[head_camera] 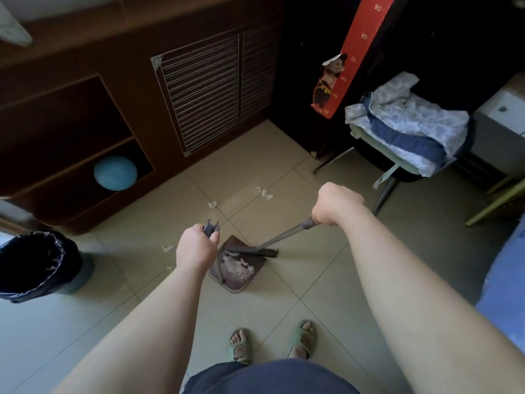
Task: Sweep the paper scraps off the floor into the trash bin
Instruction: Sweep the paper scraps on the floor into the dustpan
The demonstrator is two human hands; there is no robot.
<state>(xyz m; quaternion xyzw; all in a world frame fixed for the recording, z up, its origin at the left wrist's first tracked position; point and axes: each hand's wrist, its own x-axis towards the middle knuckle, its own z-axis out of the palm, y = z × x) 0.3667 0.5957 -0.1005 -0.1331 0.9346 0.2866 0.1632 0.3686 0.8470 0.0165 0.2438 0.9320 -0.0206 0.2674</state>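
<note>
My left hand point(196, 247) grips the top of the dustpan handle point(211, 227). The brown dustpan point(237, 267) stands on the tiled floor in front of my feet and holds a heap of white paper scraps point(237, 265). My right hand point(335, 204) grips the grey broom handle point(287, 233). The dark broom head point(255, 251) lies across the dustpan's mouth. Loose scraps remain on the tiles: a small cluster point(264, 192) beyond the pan, one scrap point(212, 205) further left, and another point(167, 247) beside my left hand. The trash bin point(37, 265), lined with a dark bag, stands at the left.
A brown wooden cabinet point(113, 89) with a slatted panel runs along the far wall; a blue ball point(115, 173) sits in its open shelf. A stool point(403, 155) piled with blue and white cloth stands at the right. My sandalled feet point(272, 342) are just behind the dustpan.
</note>
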